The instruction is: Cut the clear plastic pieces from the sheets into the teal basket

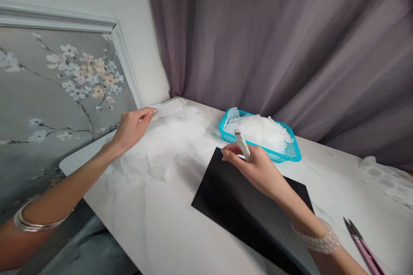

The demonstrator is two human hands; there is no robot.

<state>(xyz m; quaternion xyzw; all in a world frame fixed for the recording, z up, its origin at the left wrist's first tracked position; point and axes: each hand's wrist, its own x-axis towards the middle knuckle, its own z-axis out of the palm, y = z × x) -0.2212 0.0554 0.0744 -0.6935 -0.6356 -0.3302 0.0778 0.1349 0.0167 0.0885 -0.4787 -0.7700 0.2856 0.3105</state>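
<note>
My left hand [133,128] is closed in a pinch at the far left edge of a loose heap of sheer white fabric pieces [174,133]. What lies between its fingertips, if anything, is too small to make out. A white pen-like stick with a brownish end [242,146] rests in my right hand [254,165], pointing up between thumb and fingers. That hand is over a flat black board [232,206], its thumb and fingertip brought together near the board's far corner.
Behind the board stands a blue plastic basket [222,126] filled with white fabric pieces [261,129]. Pink-handled scissors or snips [363,245] lie at the right. More sheer white material [389,178] sits at the far right. A purple-grey curtain [258,43] hangs behind the white table [161,232].
</note>
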